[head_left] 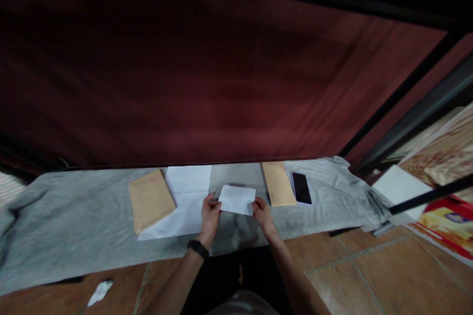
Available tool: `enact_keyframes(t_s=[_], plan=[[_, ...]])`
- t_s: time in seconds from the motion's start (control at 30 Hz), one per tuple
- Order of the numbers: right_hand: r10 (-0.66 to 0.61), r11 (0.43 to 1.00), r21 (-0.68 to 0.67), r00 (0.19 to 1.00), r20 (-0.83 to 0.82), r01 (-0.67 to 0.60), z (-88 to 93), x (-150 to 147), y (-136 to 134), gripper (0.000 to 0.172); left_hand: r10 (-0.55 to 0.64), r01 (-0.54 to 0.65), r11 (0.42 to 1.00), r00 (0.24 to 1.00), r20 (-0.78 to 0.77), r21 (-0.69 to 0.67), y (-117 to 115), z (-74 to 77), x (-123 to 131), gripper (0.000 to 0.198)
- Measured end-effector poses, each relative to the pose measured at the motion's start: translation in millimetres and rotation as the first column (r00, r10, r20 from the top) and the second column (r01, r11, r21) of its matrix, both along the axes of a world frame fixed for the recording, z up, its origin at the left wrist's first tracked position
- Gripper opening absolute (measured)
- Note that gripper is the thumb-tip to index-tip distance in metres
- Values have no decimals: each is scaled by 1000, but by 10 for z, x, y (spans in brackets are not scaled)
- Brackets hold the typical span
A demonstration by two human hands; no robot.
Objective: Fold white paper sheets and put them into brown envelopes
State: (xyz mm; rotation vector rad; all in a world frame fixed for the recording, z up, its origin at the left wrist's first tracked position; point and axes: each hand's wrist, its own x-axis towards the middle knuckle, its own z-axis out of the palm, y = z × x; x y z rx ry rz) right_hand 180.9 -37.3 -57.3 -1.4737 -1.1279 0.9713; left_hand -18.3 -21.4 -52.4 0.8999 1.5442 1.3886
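Between my two hands is a folded sheet of white paper (237, 200), held just above the grey cloth. My left hand (210, 214), with a dark band on its wrist, pinches the paper's left edge. At the right edge, my right hand (261, 211) grips it between thumb and fingers. Larger white sheets (192, 211) with a crease lie to the left, partly under a stack of brown envelopes (151, 199). On the right, close to my right hand, rests another brown envelope (279, 184).
A phone (301, 188) with a dark screen lies right of the single envelope. Grey cloth (81, 216) covers the low surface, backed by a dark red panel (221, 98). A red and yellow box (449, 224) stands at far right. Crumpled white paper (99, 292) lies on the tiled floor.
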Motion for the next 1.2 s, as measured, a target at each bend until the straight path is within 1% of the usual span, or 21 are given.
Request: enact_keyframes(t_s=[0.1,0.13,0.2,0.23,0.3,0.37,0.5,0.53,0.6,0.7,0.8,0.87,0.9,0.97,1.03,1.1,1.13,1.2], plan=[[-21,1000,-4,998,52,21,-17,45,54,36,-71,69,997,994,-82,-20,-11,-16,-29,50],[-30,1000,2,995,96,29,-27,52,64,38,-97,95,995,985,-144,-19,-24,-20,-30,51],[-52,998,40,963,263,43,-51,53,64,41,-136,137,990,947,-292,-19,-50,-30,-27,50],[-68,996,71,924,377,45,-66,45,54,41,-149,153,988,923,-354,-19,-60,-36,-23,49],[-103,990,138,797,595,24,-96,7,19,42,-169,174,984,886,-432,-28,-65,-50,-14,47],[-106,983,181,679,727,-40,-120,-59,-29,45,-185,191,981,853,-488,-37,-52,-64,-5,45],[-19,953,170,512,859,-250,-155,-234,-120,46,-211,225,973,785,-582,-50,4,-84,3,39],[-7,950,154,478,878,-271,-163,-272,-138,47,-217,232,971,774,-594,-52,17,-87,1,38],[6,955,121,425,905,-271,-177,-328,-165,51,-226,239,969,760,-609,-61,32,-93,-6,38],[19,965,86,392,920,-248,-180,-362,-187,52,-233,244,967,739,-632,-71,10,-87,-15,37],[18,972,75,387,922,-224,-163,-364,-191,52,-217,235,970,713,-667,-64,-59,-54,16,41],[20,973,70,384,923,-219,-158,-363,-190,52,-183,230,973,680,-710,-30,-102,-29,81,44],[23,973,67,381,924,-221,-163,-363,-190,52,-165,242,970,648,-743,-5,-114,-21,129,44],[32,972,58,373,927,-229,-190,-360,-190,53,-182,340,940,534,-825,13,-111,-21,248,42],[49,967,47,363,930,-249,-231,-354,-188,53,-246,480,877,406,-880,-23,-82,-45,372,42],[64,962,37,356,932,-270,-268,-338,-180,53,-307,572,817,322,-896,-74,-49,-83,459,45],[66,961,36,356,932,-273,-280,-322,-174,53,-317,588,803,293,-902,-91,-39,-105,480,47],[62,961,42,361,930,-275,-286,-272,-157,52,-310,586,801,237,-921,-119,-34,-144,472,51]])
